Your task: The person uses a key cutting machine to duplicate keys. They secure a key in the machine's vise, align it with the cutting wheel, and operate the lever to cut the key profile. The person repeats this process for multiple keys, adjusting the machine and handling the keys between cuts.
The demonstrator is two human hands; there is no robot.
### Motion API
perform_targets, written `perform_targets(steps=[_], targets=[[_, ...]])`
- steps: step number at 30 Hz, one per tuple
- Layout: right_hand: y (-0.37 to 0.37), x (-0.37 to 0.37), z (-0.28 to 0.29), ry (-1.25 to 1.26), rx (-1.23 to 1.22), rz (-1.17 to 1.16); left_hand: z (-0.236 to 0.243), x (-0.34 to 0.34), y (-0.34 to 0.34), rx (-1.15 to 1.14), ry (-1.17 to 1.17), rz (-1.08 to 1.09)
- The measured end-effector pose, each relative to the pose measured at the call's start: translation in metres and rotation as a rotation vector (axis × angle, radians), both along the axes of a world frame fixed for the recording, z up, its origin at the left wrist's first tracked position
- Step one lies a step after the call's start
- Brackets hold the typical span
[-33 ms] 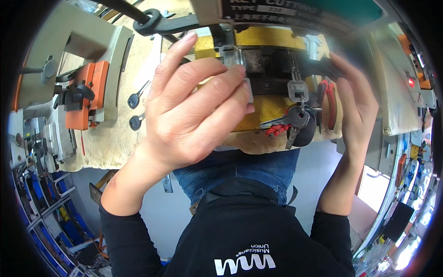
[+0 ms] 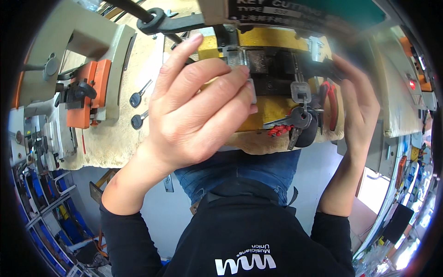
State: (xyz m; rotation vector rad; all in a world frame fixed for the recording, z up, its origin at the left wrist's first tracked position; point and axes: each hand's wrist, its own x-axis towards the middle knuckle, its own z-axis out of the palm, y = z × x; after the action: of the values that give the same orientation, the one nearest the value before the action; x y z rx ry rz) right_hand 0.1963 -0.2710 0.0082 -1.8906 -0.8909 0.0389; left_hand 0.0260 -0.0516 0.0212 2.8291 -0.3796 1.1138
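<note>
My left hand [image 2: 198, 113] pinches a small metal piece [image 2: 251, 90] at the left clamp of a yellow-and-black key cutting machine [image 2: 249, 115], little finger raised. A key [image 2: 300, 92] sits in the right clamp, with a hanging bunch of keys [image 2: 301, 119], a red braided cord [image 2: 279, 130] and a black fob [image 2: 305, 137]. My right hand [image 2: 357, 101] has its fingers curled at a dark handle [image 2: 323, 69] on the machine's right, their tips partly hidden. Red-handled pliers [image 2: 332, 106] lie beside it. Two black-headed keys [image 2: 135, 99] lie left of my left hand.
An orange-and-grey machine [image 2: 85, 92] stands on the left of the worn bench [image 2: 106, 152]. A thick black lever arm [image 2: 152, 21] crosses the top left. Another grey machine [image 2: 392, 92] is at the right. Blue storage bins [image 2: 41, 198] fill the lower left.
The machine and both hands appear very slightly lower and further right in the picture. Both hands keep the same hold and shape.
</note>
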Motion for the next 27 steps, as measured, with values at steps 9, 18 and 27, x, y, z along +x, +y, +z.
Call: perform_targets(steps=[9,18,27], targets=[[0.0061,0.0065,0.0018,0.188,0.019,0.013,-0.0046,-0.001,-0.0057,0.004,-0.07,0.089],[0.0056,0.0056,-0.0004,0.206,0.027,-0.002,-0.009,0.0008,-0.0039,0.012,-0.121,0.069],[0.0053,0.0055,0.0013,0.202,0.031,0.026,-0.0073,-0.0003,-0.0038,0.003,-0.085,0.069]])
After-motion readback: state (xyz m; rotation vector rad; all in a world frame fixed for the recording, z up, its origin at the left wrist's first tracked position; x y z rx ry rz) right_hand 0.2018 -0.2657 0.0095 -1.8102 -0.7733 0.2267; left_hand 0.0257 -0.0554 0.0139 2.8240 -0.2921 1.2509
